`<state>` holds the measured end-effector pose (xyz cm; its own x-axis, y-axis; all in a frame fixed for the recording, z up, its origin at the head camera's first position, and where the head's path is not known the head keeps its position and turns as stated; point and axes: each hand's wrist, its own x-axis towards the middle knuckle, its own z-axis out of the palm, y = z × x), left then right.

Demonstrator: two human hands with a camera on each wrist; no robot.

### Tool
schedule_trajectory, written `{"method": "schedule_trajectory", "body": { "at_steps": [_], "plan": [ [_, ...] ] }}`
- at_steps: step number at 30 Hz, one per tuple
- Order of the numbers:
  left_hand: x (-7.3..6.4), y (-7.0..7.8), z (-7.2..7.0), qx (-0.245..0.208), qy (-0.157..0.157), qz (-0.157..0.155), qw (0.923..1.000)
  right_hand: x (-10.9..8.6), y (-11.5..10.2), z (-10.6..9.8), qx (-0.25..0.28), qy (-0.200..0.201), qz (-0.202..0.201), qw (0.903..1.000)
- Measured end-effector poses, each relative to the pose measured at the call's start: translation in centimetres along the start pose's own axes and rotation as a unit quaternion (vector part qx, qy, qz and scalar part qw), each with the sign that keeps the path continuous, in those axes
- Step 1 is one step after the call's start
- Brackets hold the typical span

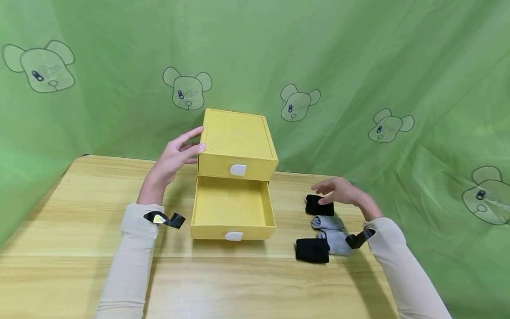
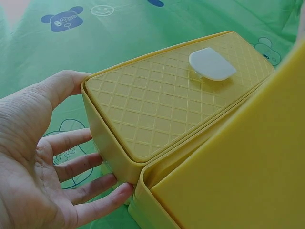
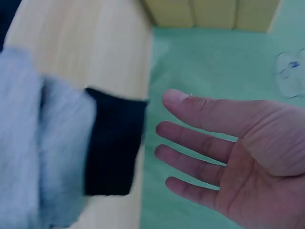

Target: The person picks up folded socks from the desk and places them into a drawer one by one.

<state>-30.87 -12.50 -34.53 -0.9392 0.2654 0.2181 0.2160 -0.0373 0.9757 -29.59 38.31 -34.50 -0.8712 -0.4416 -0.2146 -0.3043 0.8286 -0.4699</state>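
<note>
Head view, lower drawer [image 1: 215, 232]: pulled out; a sideways shove from the left grip [image 1: 173, 156] could slide the yellow unit [image 1: 239, 133].
Head view, far black bundle [image 1: 313, 205]: on the worktop [image 1: 223, 283] beneath the right grip [image 1: 340, 192]; careless pinching could disturb the grey bundles [image 1: 338, 245].
Left-wrist view, left grip: wide, fingertips against the unit's side; light contact may slip.
Right-wrist view, right grip: parted, holding nothing; closing early could miss cloth.

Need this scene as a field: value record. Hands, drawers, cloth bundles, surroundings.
left hand: fingers touching side of yellow drawer unit
right hand: holds nothing, nearest the far black bundle
upper drawer: closed
lower drawer: pulled out
other bundles: near black bundle, two gray bundles
surface: wood-grain table
backdrop: green, printed cartoon animal heads
</note>
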Motion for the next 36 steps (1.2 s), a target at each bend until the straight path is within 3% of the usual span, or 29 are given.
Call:
{"method": "schedule_trajectory", "body": {
  "at_steps": [6, 13, 18, 25, 36],
  "plan": [
    [0.1, -0.2, 0.0, 0.004, -0.006, 0.0, 1.0, 0.9, 2.6, 1.0, -0.024, -0.024, 0.006, 0.9994],
    [0.2, -0.4, -0.1, 0.007, -0.009, 0.001, 0.9999, 1.5, 3.1, 1.6, -0.043, -0.042, -0.007, 0.9982],
    [0.1, -0.4, 0.0, 0.006, -0.008, 0.0, 0.9999, 1.9, 3.6, 2.3, -0.051, -0.033, -0.023, 0.9979],
    [0.1, -0.3, 0.0, 0.006, -0.006, -0.002, 1.0, 2.3, 4.7, 3.2, -0.037, -0.012, 0.026, 0.9989],
    [0.2, -0.4, -0.2, 0.011, -0.004, 0.0, 0.9999, 3.0, 5.2, 3.6, -0.034, 0.008, 0.028, 0.999]
  ]
}}
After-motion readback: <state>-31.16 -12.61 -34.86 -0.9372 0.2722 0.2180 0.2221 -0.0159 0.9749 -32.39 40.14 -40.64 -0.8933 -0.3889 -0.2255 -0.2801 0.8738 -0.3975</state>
